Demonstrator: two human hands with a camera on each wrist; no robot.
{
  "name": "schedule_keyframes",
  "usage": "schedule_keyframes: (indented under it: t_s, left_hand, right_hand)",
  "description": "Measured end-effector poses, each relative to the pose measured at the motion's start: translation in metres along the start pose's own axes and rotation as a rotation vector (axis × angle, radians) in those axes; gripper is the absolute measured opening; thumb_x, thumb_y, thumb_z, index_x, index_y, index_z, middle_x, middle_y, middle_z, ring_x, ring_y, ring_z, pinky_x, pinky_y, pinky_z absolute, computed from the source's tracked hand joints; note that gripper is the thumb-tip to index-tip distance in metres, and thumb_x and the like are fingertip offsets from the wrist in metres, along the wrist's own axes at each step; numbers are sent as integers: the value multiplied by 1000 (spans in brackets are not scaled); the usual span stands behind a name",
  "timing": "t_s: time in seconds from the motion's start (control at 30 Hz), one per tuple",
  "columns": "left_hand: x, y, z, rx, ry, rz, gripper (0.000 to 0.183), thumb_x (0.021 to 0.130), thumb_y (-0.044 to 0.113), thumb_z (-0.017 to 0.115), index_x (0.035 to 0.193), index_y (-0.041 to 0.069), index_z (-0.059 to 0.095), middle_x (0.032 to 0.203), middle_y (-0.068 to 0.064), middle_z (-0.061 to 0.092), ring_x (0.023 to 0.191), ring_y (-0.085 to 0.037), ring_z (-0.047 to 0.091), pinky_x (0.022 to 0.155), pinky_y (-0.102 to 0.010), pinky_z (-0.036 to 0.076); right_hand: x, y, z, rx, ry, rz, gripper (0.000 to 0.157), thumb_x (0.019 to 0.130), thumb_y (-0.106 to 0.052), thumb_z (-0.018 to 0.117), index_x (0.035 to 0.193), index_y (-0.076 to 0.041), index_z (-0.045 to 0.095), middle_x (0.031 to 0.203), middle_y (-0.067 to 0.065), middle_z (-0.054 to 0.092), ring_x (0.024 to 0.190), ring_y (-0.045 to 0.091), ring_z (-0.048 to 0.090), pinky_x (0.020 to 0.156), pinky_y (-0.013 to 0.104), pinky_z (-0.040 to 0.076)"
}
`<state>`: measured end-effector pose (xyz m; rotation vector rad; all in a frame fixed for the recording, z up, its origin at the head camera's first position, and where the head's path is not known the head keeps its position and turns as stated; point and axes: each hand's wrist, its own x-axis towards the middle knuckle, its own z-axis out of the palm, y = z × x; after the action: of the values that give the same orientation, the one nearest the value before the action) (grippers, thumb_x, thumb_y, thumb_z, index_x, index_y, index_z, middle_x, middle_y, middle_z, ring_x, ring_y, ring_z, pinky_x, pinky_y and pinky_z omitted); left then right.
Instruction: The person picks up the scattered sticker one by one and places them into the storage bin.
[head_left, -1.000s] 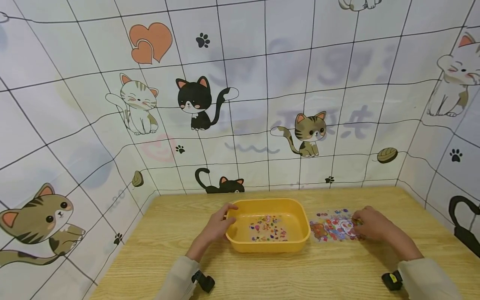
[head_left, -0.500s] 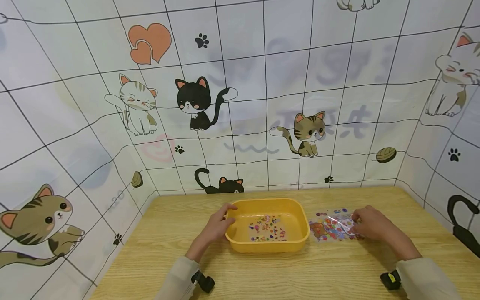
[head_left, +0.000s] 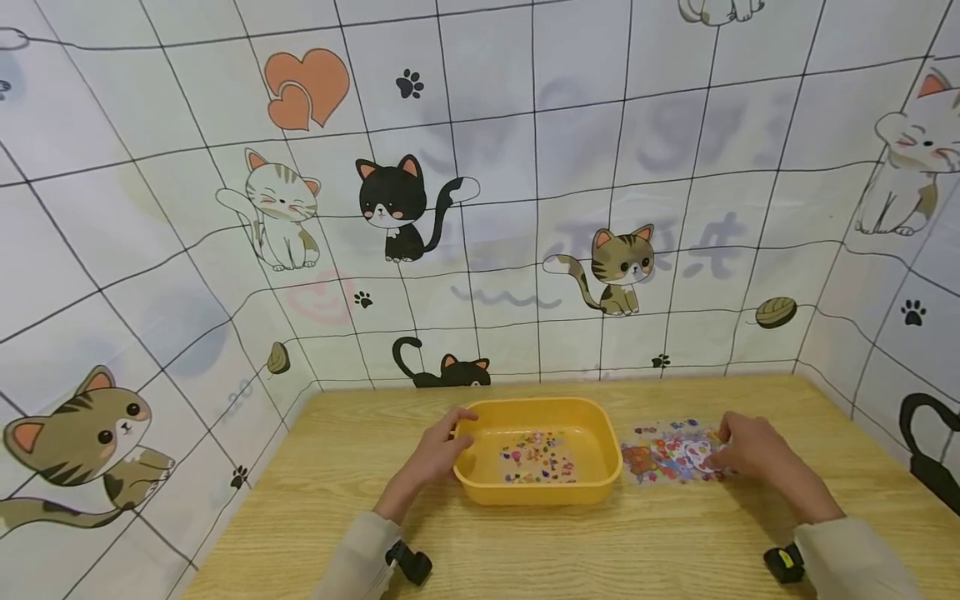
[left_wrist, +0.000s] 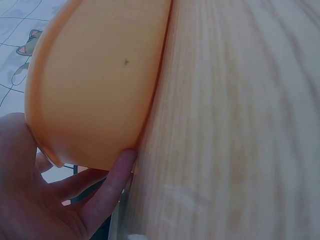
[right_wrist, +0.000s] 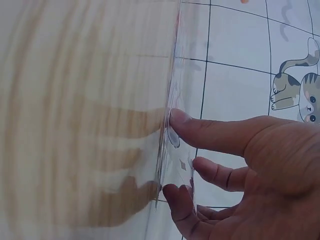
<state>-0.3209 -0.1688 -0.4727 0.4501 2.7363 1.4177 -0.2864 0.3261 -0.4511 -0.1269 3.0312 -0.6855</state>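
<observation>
My left hand [head_left: 433, 450] grips the left end of a yellow plastic tub [head_left: 537, 495], thumb and fingers at its rim; the left wrist view shows the fingers against the orange-looking tub wall [left_wrist: 100, 90]. Inside the tub lies a clear sheet [head_left: 538, 457] with small colourful stickers. To the tub's right, a clear sticker sheet [head_left: 671, 454] with cartoon figures lies on the table, possibly several stacked. My right hand [head_left: 753, 450] holds its right edge. In the right wrist view the thumb [right_wrist: 205, 131] is on the film [right_wrist: 182, 150] and the curled fingers are at its edge, where it bulges.
The wood-grain table [head_left: 495, 546] ends at a back wall [head_left: 495, 233] covered with a white, cat-printed grid sheet. Similar sheeting closes in both sides. Black wrist cameras [head_left: 411, 563] sit at the sleeves.
My right hand has shifted slightly right, and its thumb and index finger are farther apart on the sheet's edge. The left hand and tub stay where they were.
</observation>
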Motion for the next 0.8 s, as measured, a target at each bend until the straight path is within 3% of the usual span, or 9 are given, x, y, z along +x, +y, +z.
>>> schedule_keyframes:
  t_s: [0.2, 0.47, 0.8]
  left_hand:
    - [1, -1, 0, -5, -6, -6, 32, 102, 16, 57, 135, 18, 59, 145, -14, 58, 100, -26, 58, 72, -33, 55]
    - [0, -1, 1, -41, -29, -19, 33, 103, 16, 55, 137, 17, 58, 142, -18, 58, 90, -25, 60, 54, -32, 56]
    - [-1, 1, 0, -22, -25, -13, 34, 103, 17, 56, 136, 17, 58, 146, -16, 56, 98, -27, 58, 59, -30, 56]
  right_hand:
    - [1, 1, 1, 89, -16, 21, 30, 83, -17, 81, 84, -3, 55, 73, 4, 57, 65, 19, 50, 59, 33, 40]
    - [0, 0, -1, 134, 8, 12, 11, 87, -8, 73, 85, 2, 68, 71, 3, 63, 62, 17, 56, 56, 32, 47]
    - [0, -1, -15, 222, -22, -29, 27, 100, -2, 54, 112, 17, 68, 82, 9, 70, 62, 18, 59, 55, 30, 51]
